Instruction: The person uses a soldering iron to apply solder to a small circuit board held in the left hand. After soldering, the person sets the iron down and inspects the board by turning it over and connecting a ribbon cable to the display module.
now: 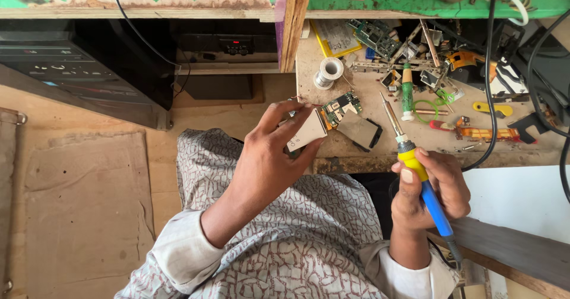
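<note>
Head view: left hand [267, 156] fingers pinch beige-backed green circuit board [323, 118]; right hand [430, 186] fingers grip blue-yellow soldering iron [415, 168].

Two hands show: the left hand [270, 156] at centre frame and the right hand [430, 186] at lower right. There is one soldering iron [415, 168], one solder spool [328, 71] at upper centre, and one green screwdriver [407, 91]. Two circuit boards are plain: one board [341, 106] at centre, another board [375, 36] near the top.

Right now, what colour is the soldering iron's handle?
Blue with a yellow collar, on the soldering iron in the right hand; head view.
</note>
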